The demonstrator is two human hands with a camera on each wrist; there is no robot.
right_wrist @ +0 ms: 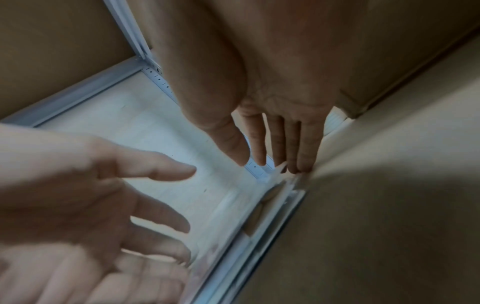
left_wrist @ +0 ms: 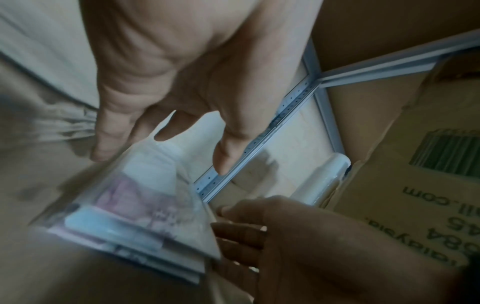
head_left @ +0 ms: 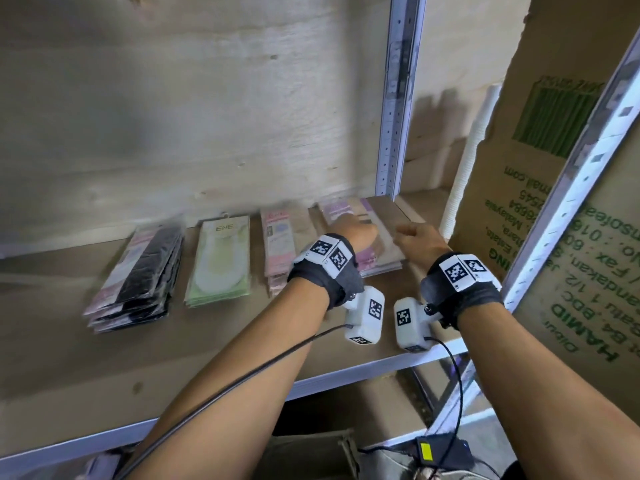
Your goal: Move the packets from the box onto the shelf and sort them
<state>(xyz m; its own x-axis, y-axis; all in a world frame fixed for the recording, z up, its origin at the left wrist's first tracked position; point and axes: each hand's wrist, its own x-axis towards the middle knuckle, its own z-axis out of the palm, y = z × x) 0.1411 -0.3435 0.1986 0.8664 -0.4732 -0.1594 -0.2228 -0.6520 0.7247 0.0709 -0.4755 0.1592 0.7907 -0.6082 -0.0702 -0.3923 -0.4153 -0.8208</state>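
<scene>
Four stacks of packets lie side by side on the wooden shelf (head_left: 86, 358), against the back board. From the left: a black stack (head_left: 138, 278), a green stack (head_left: 220, 261), a pink stack (head_left: 277, 244) and a purple stack (head_left: 349, 216) nearest the metal upright (head_left: 394, 133). The left hand (head_left: 356, 232) lies over the top of the purple stack, its fingers straight and spread across the top packet; the left wrist view shows the fingers (left_wrist: 111, 131) extended over the clear wrapper of the purple stack (left_wrist: 135, 207), nothing gripped. The right hand (head_left: 419, 237) sits at the right edge of the same stack; in the right wrist view its fingers (right_wrist: 298, 148) are straight and held together, their tips at the edge of the packets (right_wrist: 275, 205), so this grip is likewise apart and holds nothing. Both views are blurred, and whether the right fingertips actually touch the stack cannot be told for certain. A printed cardboard box (head_left: 554, 202) stands to the right of the shelf, beyond the upright; its contents are not visible. A white ribbed roll (head_left: 467, 161) stands beside the box at the back. Both wrists carry black straps with marker tags and white camera housings.
</scene>
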